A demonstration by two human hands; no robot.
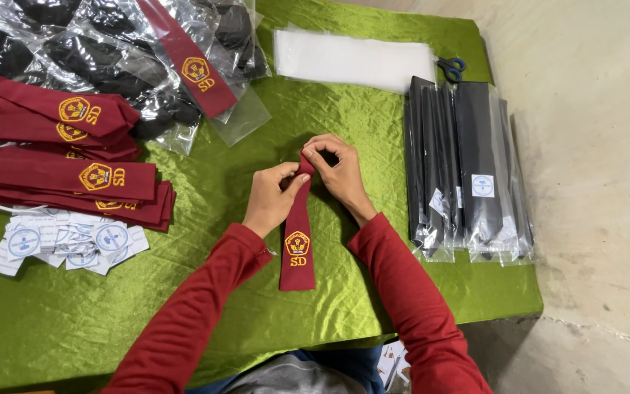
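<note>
maroon tie with yellow emblem, its top pinched by left hand and right hand.

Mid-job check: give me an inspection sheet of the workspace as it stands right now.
Surface: green crinkled cloth over a table.
Job's things: maroon tie with a yellow emblem lies flat; both hands pinch its narrow top end.
Clutter: stack of maroon ties at left; paper labels below it; clear bags of dark items at top left; bagged black ties at right; white plastic sleeves at top; blue-handled scissors.
Grippers: left hand and right hand grip the tie's top.
Cables: nothing seen.
Surroundings: bare concrete floor at right.
</note>
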